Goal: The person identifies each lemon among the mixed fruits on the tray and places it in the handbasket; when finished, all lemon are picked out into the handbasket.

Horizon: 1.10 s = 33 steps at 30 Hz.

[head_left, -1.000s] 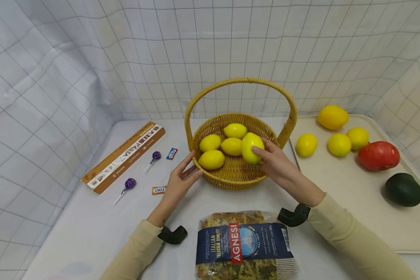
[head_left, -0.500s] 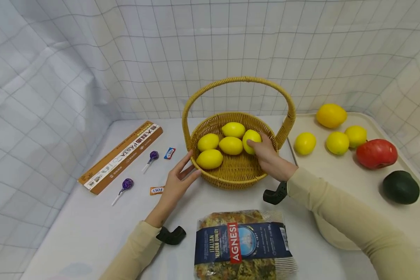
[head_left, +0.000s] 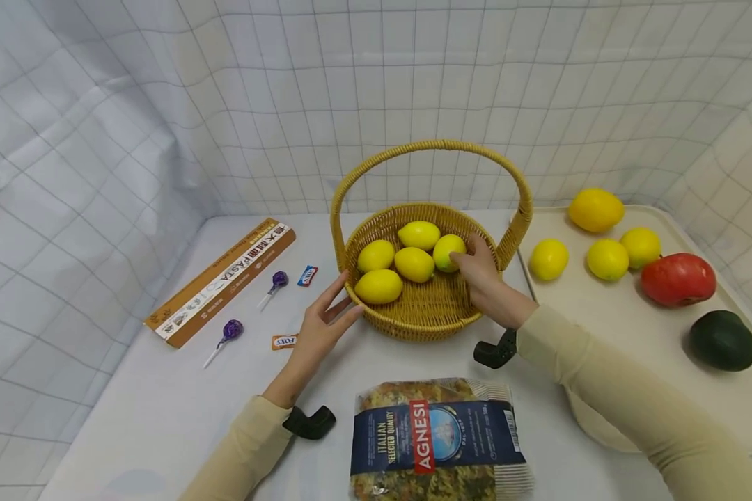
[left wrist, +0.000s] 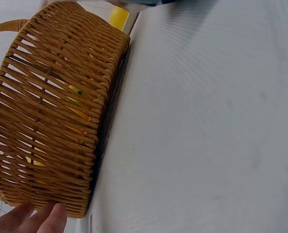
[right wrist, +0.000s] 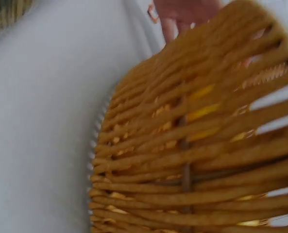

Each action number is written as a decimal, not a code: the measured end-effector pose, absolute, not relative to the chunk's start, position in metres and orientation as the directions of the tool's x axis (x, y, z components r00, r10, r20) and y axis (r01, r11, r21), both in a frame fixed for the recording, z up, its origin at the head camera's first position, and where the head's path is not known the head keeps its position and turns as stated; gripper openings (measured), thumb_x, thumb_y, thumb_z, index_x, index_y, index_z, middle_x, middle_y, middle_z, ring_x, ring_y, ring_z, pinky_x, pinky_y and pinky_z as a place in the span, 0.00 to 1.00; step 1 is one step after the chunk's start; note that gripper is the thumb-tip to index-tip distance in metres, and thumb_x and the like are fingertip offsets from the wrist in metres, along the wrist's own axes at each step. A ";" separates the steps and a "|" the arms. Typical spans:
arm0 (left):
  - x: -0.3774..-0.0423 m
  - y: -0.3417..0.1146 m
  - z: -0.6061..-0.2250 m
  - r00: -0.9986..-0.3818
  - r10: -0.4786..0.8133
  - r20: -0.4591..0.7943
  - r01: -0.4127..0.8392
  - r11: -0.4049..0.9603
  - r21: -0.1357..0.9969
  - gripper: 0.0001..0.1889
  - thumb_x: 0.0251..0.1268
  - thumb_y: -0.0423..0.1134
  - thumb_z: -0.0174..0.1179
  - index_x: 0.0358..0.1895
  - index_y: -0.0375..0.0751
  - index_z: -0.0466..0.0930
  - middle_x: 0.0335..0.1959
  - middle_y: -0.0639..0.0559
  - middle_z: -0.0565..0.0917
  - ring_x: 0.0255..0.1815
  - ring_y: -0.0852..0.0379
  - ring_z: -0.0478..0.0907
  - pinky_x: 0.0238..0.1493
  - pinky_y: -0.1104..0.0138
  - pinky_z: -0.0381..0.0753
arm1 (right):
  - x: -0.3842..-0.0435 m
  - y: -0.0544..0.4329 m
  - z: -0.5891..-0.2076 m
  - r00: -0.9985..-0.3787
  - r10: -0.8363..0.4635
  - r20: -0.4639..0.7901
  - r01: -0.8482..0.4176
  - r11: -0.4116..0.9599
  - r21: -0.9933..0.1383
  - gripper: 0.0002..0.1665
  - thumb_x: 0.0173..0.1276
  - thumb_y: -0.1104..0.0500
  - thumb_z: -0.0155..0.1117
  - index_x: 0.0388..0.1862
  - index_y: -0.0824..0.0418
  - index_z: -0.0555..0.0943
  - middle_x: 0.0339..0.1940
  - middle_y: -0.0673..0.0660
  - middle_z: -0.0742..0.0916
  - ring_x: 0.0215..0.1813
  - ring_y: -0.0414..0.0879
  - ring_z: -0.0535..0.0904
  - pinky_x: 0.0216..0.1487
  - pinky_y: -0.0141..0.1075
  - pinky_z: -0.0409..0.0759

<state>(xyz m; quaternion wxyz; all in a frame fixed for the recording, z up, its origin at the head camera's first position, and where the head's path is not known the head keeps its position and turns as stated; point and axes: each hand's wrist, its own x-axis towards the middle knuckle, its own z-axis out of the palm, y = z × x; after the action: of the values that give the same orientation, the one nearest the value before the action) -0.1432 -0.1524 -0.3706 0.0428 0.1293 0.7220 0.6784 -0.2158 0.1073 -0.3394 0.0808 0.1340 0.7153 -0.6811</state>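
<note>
A round wicker basket [head_left: 426, 325] with a tall arched handle holds several yellow lemons [head_left: 379, 286]. My right hand [head_left: 491, 284] reaches over its right side and holds the rightmost lemon [head_left: 449, 252] low in the basket, thumb on its near side and the other fingers behind it. My left hand [head_left: 319, 327] rests against the basket's left side, fingers spread and fairly straight at the rim. In the left wrist view its fingertips [left wrist: 56, 216] lie along the wicker wall. In the right wrist view the woven wall covers the held lemon.
A pasta bag [head_left: 439, 438] lies in front of the basket. On the left are a long pasta box [head_left: 222, 282], two lollipops [head_left: 230, 330] and two small wrapped sweets [head_left: 308, 275]. A beige tray [head_left: 633, 362] on the right bears yellow fruits, a red fruit [head_left: 678, 279] and an avocado [head_left: 723, 339].
My right hand has lowered the lemon from above the basket in among the others and shifted it slightly left. My left hand has stayed at the rim.
</note>
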 end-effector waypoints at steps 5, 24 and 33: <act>-0.142 -0.152 -0.370 -0.962 0.248 0.119 0.135 0.051 0.990 0.34 0.67 0.28 0.55 0.73 0.38 0.52 0.72 0.45 0.53 0.65 0.42 0.62 0.56 0.66 0.72 | -0.176 0.125 -0.328 -0.996 -0.049 -0.077 0.078 -0.024 -0.997 0.33 0.75 0.65 0.45 0.75 0.64 0.48 0.73 0.61 0.55 0.72 0.50 0.52 0.69 0.38 0.54; -0.150 -0.155 -0.380 -0.960 0.243 0.142 0.158 0.045 0.986 0.34 0.66 0.29 0.56 0.73 0.41 0.53 0.72 0.48 0.54 0.65 0.43 0.63 0.55 0.66 0.73 | -0.200 0.249 -0.361 -0.892 0.385 -0.236 0.156 -0.228 -0.961 0.35 0.72 0.54 0.53 0.74 0.58 0.55 0.66 0.54 0.60 0.60 0.41 0.60 0.63 0.30 0.61; -0.144 -0.152 -0.372 -0.962 0.247 0.116 0.133 0.054 0.990 0.34 0.67 0.29 0.56 0.73 0.40 0.51 0.72 0.46 0.53 0.65 0.41 0.61 0.55 0.66 0.73 | -0.225 0.260 -0.379 -0.932 0.180 -0.316 0.338 0.112 -0.934 0.48 0.69 0.44 0.54 0.76 0.62 0.43 0.73 0.65 0.49 0.67 0.54 0.54 0.67 0.40 0.59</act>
<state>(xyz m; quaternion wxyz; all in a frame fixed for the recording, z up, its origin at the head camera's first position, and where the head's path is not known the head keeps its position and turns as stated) -0.1441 -0.1525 -0.3718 0.0421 0.1308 0.7249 0.6750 -0.2247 0.2602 -0.3794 0.0615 0.1744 0.7432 -0.6430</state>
